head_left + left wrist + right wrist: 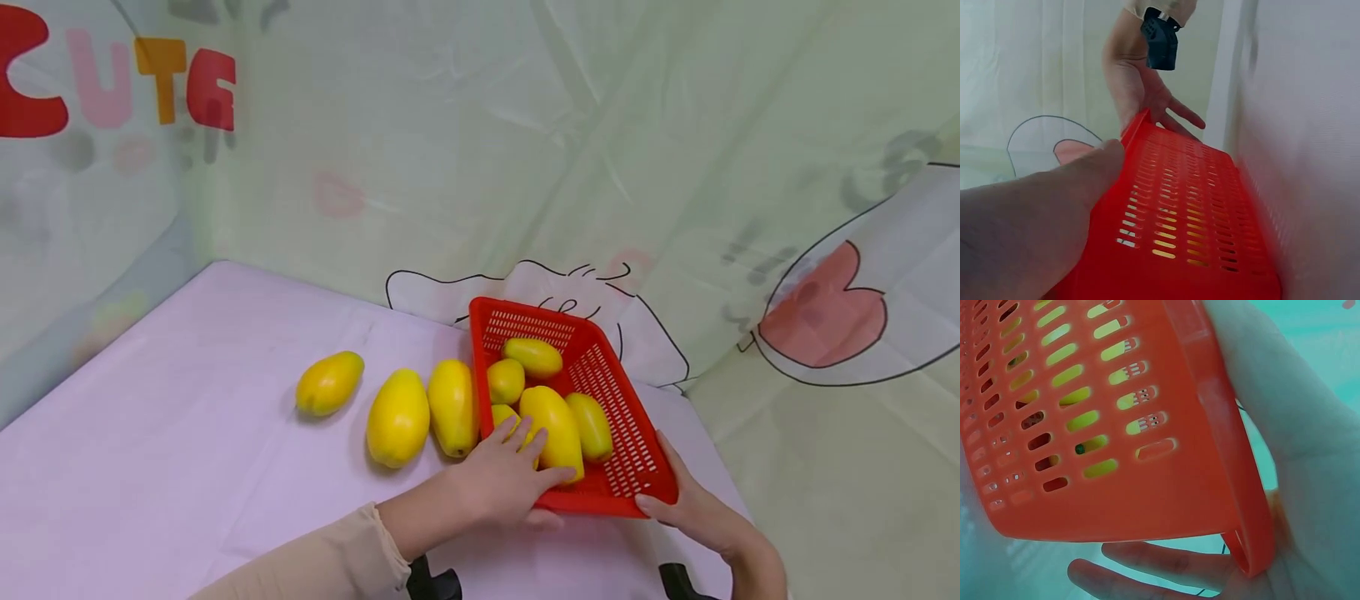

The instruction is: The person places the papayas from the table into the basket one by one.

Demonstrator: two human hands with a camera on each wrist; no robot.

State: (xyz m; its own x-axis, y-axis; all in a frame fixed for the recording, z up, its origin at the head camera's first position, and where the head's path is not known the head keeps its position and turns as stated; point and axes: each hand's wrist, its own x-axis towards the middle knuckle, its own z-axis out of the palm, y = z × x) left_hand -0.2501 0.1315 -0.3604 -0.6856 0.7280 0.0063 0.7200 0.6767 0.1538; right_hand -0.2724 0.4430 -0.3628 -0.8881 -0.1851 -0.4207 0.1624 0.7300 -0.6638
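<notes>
A red plastic basket [633, 408] with slotted walls holds several yellow, mango-like fruits [551, 425]. My left hand [498, 479] lies over its near left corner, fingers spread and fairly straight above the fruit inside. One fruit is partly hidden under those fingers. In the left wrist view, the left thumb [1094, 165] lies along the rim. My right hand [705, 508] grips the near right corner, thumb on the rim; in the right wrist view its fingers [1166, 562] reach around the outside of the basket [1166, 506].
Left of the basket, a large yellow fruit [452, 408] lies against or very near its wall. Another large one [398, 418] and a smaller one [330, 383] lie farther left on the pale table [187, 417]. Printed cloth [450, 150] hangs behind the table.
</notes>
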